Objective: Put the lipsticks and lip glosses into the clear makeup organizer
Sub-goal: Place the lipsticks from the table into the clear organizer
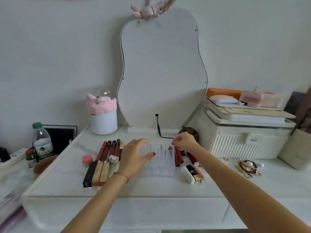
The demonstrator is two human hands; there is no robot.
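Observation:
The clear makeup organizer (160,167) stands at the middle of the white vanity top. My left hand (135,154) rests open against its left side, thumb on the front wall. My right hand (184,141) pinches a small lip gloss (170,148) with its lower end in a back right compartment. To the left lies a row of several long red, black and gold lip glosses (104,161). More lipsticks (193,172), red, white, black and pink, lie to the right of the organizer.
A wavy mirror (161,68) leans on the wall behind, with a black cable (159,128) at its base. A white pot with a pink headband (103,115) stands back left, a white storage box (244,142) right, jewellery (248,167) beside it, a water bottle (42,140) far left.

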